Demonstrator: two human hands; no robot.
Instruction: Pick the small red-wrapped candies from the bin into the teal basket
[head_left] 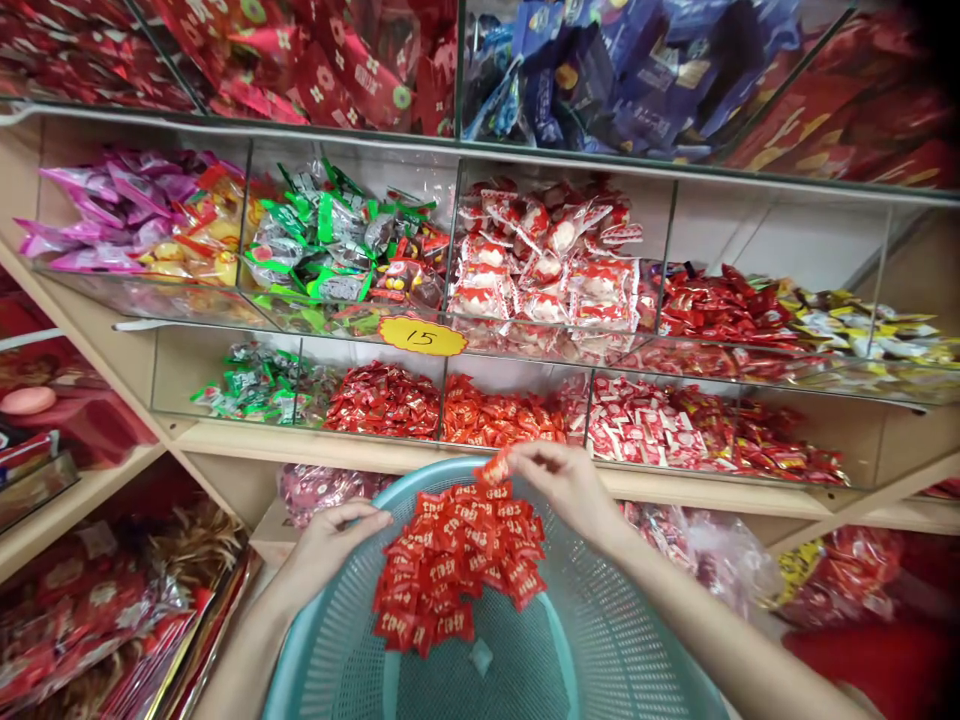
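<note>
One packet (493, 468), right hand (556, 484) pinching — left hand (336, 545) on basket (600, 625)

The basket (615, 630) is teal mesh. Its packets (450, 560) are red with pale-gold lettering. The tag (422, 336) is yellow, edged red.

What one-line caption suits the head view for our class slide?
Right hand pinches a red packet, left hand at the rim of a teal basket holding more.
</note>
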